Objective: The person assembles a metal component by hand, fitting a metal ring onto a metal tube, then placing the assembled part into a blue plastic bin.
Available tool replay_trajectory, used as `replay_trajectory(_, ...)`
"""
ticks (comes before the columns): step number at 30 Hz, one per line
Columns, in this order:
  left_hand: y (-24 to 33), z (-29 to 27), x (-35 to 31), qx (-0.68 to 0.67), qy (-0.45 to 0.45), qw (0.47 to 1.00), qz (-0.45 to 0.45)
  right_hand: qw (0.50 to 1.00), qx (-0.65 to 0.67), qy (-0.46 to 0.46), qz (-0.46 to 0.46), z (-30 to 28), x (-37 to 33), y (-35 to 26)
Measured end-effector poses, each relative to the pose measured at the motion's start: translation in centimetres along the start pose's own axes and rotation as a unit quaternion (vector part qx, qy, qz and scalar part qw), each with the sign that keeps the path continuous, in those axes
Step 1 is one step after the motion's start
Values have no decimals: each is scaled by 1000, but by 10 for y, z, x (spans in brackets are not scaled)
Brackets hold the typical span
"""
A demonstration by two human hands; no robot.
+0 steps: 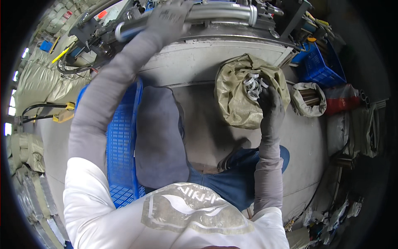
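My left hand (170, 20), in a grey glove, is stretched out over a shiny metal tube (207, 13) lying across the machine. It is smeared by motion, so I cannot make out whether it grips the tube. At the right, my right hand (271, 103), in a darker grey glove, reaches into the mouth of a tan woven sack (234, 97). Its fingertips are down by several silvery-white rings (253, 86) in the sack and are partly hidden. Whether a ring is between them does not show.
The machine bench (178, 62) spans the far side. A blue perforated crate (120, 153) stands left of a grey padded piece (159, 133). Beyond the sack are a white bag of tubes (309, 99), a red bag (342, 98) and a blue crate (317, 68).
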State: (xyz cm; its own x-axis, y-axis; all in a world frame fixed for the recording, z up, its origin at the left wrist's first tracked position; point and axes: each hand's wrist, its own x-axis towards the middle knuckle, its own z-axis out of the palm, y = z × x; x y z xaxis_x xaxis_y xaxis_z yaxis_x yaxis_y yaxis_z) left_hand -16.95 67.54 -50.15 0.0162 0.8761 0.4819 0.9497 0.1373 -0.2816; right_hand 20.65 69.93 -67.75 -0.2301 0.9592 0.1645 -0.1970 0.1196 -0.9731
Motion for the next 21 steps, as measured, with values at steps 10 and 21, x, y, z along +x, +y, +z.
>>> replay_trajectory(10, -33, 84, 131, 42, -179, 977, -106, 996, -62, 29, 51, -3, 3, -16)
replay_trajectory(21, 55, 74, -40, 178, -81, 981, -1, 985, -164, -45, 27, -7, 6, 27)
